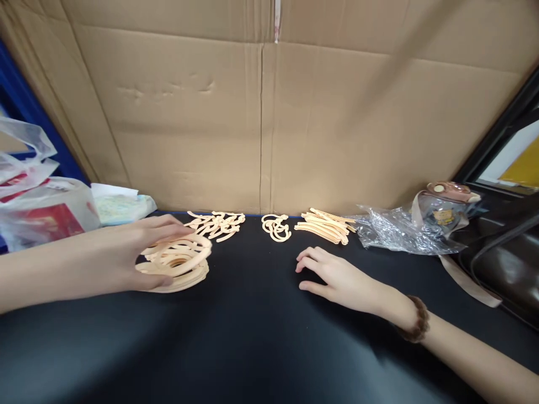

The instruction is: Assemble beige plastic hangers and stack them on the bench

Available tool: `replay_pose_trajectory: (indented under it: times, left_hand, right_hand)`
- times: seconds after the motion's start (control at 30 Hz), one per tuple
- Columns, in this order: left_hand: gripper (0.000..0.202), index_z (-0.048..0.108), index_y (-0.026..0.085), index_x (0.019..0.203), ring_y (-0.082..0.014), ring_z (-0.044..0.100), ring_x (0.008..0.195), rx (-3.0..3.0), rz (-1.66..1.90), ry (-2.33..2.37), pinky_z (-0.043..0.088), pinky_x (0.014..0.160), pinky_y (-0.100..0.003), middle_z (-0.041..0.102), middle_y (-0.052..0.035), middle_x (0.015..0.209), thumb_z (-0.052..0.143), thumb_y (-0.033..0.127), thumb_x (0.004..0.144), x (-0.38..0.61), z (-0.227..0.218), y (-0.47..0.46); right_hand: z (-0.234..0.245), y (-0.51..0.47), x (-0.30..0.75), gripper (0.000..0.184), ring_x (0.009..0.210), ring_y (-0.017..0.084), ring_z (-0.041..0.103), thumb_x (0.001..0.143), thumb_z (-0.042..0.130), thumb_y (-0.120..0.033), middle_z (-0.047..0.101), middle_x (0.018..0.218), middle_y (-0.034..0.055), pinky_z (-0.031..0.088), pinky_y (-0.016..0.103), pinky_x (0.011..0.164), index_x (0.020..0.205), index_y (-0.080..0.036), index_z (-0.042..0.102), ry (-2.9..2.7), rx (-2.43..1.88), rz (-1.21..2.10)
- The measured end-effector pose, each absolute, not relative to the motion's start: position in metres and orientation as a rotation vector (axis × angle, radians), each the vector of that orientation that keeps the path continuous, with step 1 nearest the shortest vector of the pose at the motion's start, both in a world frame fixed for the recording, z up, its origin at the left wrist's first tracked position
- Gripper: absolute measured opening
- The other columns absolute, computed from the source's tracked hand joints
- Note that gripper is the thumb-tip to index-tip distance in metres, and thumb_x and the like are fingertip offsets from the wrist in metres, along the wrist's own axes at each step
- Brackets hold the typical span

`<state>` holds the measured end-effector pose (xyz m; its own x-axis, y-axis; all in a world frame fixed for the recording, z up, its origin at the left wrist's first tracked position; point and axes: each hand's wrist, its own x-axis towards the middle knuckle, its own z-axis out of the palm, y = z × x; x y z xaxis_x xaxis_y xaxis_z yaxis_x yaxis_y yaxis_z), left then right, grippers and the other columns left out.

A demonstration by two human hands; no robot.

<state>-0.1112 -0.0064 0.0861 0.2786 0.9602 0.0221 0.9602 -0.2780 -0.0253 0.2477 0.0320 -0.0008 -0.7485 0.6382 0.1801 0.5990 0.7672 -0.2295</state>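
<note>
Head view: the left hand (122, 253) straddles the rings (190, 264), grip unclear; light, even pressure should suit them. The right hand (332, 276), fingers loosely parted, holds nothing.

A band (422, 321) circles the right wrist (398, 308) — dark brown, thick and soft-looking, with a fuzzy, bumpy outline. The right hand (330, 273) and right forearm (471, 353) are bare, as are the left hand (126, 255) and left forearm (54, 273) — all slim, with smooth contours. The fingers (310, 262) look slender, with rounded tips.
</note>
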Motion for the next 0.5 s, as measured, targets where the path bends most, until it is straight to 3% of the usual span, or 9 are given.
replay_pose_trajectory:
  times: [0.13,0.3,0.5]
  left_hand:
    - [0.048,0.053,0.020,0.126,-0.0221,0.049,0.122,-2.474,0.010,-1.920,0.035,0.105,-0.035,0.054,0.0003,0.132,0.054,0.032,0.079,-0.130,0.077,0.000]
    - [0.051,0.055,0.021,0.126,-0.0237,0.047,0.126,-2.511,-0.007,-2.023,0.036,0.105,-0.036,0.054,-0.0017,0.135,0.056,0.025,0.074,-0.137,0.067,0.003]
    - [0.056,0.052,0.020,0.129,-0.0219,0.050,0.123,-2.528,-0.019,-2.010,0.040,0.102,-0.032,0.054,-0.0020,0.134,0.056,0.029,0.074,-0.142,0.058,0.004]
  right_hand:
    - [-0.008,0.035,0.240,0.020,0.102,0.024,0.053,0.096,0.046,-0.033,0.054,0.114,0.0085,0.046,0.041,0.090,0.108,-0.019,0.055,-2.735,-0.906,0.046]
    - [-0.015,0.036,0.242,0.021,0.102,0.023,0.052,0.096,0.045,-0.033,0.055,0.116,0.0077,0.046,0.041,0.090,0.109,-0.020,0.054,-2.678,-0.914,0.044]
    - [-0.017,0.036,0.243,0.021,0.105,0.023,0.051,0.096,0.045,-0.034,0.055,0.117,0.0074,0.044,0.041,0.094,0.110,-0.020,0.054,-2.664,-0.921,0.059]
